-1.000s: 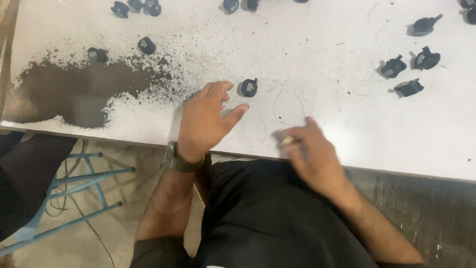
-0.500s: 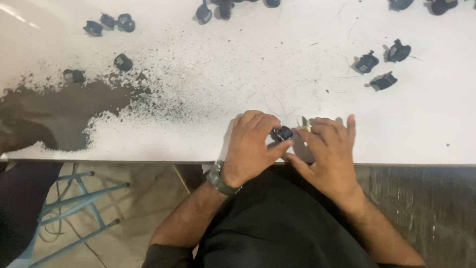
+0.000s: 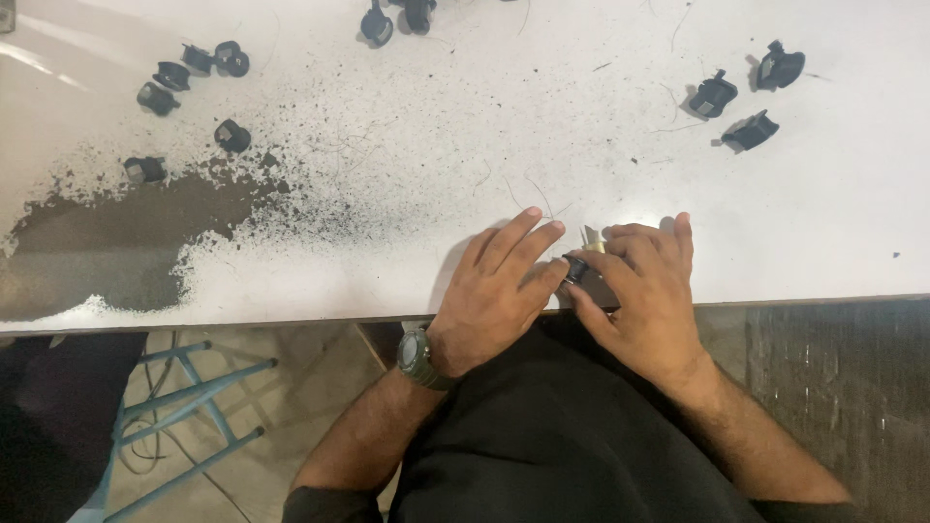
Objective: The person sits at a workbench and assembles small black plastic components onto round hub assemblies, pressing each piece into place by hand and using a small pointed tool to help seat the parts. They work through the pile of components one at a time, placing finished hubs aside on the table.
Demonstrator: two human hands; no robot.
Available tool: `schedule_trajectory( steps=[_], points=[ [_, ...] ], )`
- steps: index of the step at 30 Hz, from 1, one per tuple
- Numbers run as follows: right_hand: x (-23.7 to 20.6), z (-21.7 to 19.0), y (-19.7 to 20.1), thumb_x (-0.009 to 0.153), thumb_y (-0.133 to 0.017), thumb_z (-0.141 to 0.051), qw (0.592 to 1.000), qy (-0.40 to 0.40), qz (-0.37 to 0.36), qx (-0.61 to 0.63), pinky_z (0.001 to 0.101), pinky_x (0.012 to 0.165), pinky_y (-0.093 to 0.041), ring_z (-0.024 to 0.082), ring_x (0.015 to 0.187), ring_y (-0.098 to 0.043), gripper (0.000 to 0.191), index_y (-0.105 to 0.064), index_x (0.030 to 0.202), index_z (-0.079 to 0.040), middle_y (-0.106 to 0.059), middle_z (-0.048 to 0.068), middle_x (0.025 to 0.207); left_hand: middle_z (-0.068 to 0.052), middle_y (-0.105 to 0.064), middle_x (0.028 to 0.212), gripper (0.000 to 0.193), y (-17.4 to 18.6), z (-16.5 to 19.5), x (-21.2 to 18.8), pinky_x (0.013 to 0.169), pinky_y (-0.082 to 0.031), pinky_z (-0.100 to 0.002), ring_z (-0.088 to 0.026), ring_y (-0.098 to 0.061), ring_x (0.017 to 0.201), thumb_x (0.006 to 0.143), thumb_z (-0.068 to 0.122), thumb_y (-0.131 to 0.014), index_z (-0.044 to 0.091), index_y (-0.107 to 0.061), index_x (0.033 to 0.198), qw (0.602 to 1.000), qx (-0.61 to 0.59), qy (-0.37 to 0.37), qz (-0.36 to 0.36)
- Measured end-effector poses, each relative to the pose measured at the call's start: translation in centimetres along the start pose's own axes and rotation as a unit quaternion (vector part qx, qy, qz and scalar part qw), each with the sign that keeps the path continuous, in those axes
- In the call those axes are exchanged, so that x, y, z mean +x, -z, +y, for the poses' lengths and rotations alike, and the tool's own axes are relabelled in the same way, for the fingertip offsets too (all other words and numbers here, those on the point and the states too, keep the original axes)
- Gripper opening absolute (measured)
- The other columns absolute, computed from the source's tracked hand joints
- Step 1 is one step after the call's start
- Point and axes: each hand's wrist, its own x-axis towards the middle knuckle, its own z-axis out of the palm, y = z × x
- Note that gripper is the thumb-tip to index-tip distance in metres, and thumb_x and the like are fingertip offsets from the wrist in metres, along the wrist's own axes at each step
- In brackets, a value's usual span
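At the near edge of the white table, the left hand and right hand meet, their fingertips pinched together on a small black round plastic part. Beyond them, left of the hands, lies a dark powder patch. Farther back sit more small black plastic parts.

Small black part — dark, rounded, plastic-looking, mostly hidden; shape not fully resolvable. It sits at the near edge of the white tabletop, pinched between the thumb and fingertips of the left hand and those of the right hand. Only a small patch of it shows between the two grips. A thin, pale pointed piece sticks up just beside it, against the right fingers — what it is cannot be told.
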Motion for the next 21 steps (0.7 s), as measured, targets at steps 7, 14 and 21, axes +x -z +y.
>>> schedule_trajectory(
  steps=[7,14,21],
  points=[
    [-0.6,-0.1,-0.4,0.075,-0.089,-0.021,1.000,-0.012,0.027,-0.010,0.0704,0.122,-0.022,0.031,0.118,-0.053,0.040,-0.073,0.110,-0.010,-0.059,0.009,0.111,-0.007,-0.058,0.147,0.020,-0.6,0.1,-0.6,0.114,-0.045,-0.048,-0.028,-0.045,0.146,0.094,0.017,-0.077,0.009,-0.074,0.111,1.000,-0.014,-0.001,0.009],
    [-1.8,0.7,-1.1,0.080,-0.088,-0.020,0.997,0.025,0.076,0.005,0.0666,0.123,-0.014,0.033,0.120,-0.053,0.038,-0.073,0.113,-0.010,-0.058,0.010,0.108,-0.008,-0.059,0.139,0.011,-1.6,0.9,-1.6,0.114,-0.042,-0.049,-0.028,-0.050,0.139,0.092,0.016,-0.077,0.010,-0.071,0.099,0.995,-0.012,0.083,0.049],
    [-3.4,0.8,-2.7,0.085,-0.078,-0.001,0.987,0.089,0.098,0.090,0.0638,0.130,-0.010,0.030,0.119,-0.062,0.034,-0.059,0.113,-0.007,-0.066,0.009,0.103,-0.005,-0.059,0.138,0.015,-2.0,1.5,-2.2,0.117,-0.039,-0.050,-0.025,-0.051,0.138,0.093,0.018,-0.079,0.013,-0.072,0.106,0.989,-0.034,0.125,0.075]
  ],
)
